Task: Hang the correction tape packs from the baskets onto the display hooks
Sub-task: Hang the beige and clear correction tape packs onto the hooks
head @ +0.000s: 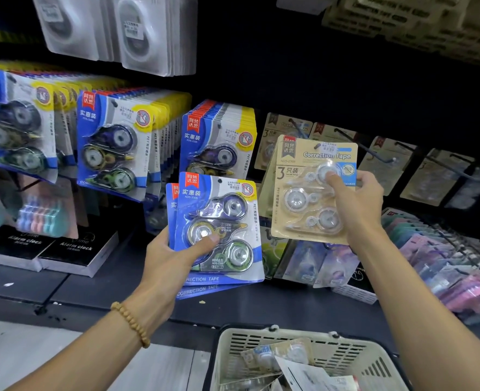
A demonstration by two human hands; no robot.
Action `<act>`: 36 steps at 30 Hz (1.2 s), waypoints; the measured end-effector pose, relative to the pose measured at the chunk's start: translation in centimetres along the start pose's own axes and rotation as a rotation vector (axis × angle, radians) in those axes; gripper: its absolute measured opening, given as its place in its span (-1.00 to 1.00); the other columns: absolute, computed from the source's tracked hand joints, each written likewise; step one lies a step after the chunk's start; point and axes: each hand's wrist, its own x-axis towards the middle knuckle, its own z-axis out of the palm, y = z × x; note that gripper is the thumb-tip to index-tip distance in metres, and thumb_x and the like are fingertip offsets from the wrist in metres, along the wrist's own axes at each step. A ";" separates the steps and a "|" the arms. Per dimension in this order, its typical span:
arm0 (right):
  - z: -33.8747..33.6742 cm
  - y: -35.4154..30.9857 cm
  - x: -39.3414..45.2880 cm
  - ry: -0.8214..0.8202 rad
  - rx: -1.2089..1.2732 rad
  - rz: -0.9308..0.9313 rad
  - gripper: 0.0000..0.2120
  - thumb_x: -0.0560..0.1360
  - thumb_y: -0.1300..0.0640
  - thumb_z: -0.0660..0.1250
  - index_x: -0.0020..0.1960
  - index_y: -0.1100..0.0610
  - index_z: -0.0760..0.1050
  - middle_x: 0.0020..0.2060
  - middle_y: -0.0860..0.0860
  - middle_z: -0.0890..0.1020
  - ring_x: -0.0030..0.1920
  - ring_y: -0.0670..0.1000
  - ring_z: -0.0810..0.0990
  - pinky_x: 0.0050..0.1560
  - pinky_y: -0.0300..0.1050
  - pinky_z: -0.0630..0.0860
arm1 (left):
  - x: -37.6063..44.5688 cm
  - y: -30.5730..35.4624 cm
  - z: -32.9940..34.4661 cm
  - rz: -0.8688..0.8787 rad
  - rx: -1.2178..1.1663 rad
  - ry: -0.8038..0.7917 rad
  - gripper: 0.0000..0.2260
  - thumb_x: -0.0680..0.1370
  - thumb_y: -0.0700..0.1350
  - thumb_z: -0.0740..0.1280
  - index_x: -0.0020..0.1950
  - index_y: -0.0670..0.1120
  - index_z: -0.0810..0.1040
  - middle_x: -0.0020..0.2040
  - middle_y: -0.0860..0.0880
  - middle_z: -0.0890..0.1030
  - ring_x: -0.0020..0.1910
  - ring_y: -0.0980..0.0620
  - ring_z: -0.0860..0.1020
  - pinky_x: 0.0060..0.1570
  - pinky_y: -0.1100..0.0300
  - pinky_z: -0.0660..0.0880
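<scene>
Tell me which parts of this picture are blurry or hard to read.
Head view: the beige pack and blue packs in the hands read clearly; the hanging packs at far left are smeared; the right-hand hooks sit in shadow; edges bend from the wide lens.

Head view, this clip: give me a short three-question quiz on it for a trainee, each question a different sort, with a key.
1. True or false: the right hand holds the beige pack up at the display hooks.
2. What does the left hand have in its grip?
A. one beige pack
B. a stack of blue packs
C. an alarm clock box
3. Fill in: below the hands stands a cream ______ with more packs inside.

Key
1. True: its thumb lies on the front of the pack, up at the hooks with beige cards.
2. B: the thumb presses the front pack, and at least one more card edge shows behind.
3. basket
</scene>
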 end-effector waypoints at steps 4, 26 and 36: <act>1.2 0.8 1.0 -0.103 -0.045 0.089 -0.75 0.55 -0.09 0.39 0.11 0.03 0.47 -0.04 -0.10 0.58 0.00 -0.03 0.58 -0.12 -0.12 0.45 | 0.0 -0.1 0.3 0.003 0.002 -0.011 -0.70 0.37 -0.20 0.58 0.07 -0.05 0.66 -0.04 -0.06 0.75 -0.05 -0.13 0.72 0.09 -0.16 0.63; 7.2 -1.5 -9.4 -0.546 0.269 0.183 -0.52 0.38 0.27 0.59 0.22 0.22 0.47 0.01 0.14 0.73 0.02 0.12 0.72 0.14 0.19 0.63 | -0.2 1.6 -2.9 0.096 -0.014 0.053 -0.74 0.39 -0.11 0.54 0.07 -0.05 0.67 -0.04 -0.03 0.75 -0.15 0.06 0.72 -0.13 0.15 0.62; 11.8 -7.2 -6.1 -0.345 0.192 0.001 -0.68 0.50 0.11 0.51 0.09 -0.05 0.39 0.06 -0.08 0.61 0.00 -0.16 0.60 -0.05 -0.22 0.52 | 1.0 2.4 -7.3 0.180 0.059 0.276 -0.86 0.52 -0.20 0.48 -0.01 0.03 0.64 -0.17 0.14 0.72 -0.15 0.13 0.68 -0.08 0.13 0.58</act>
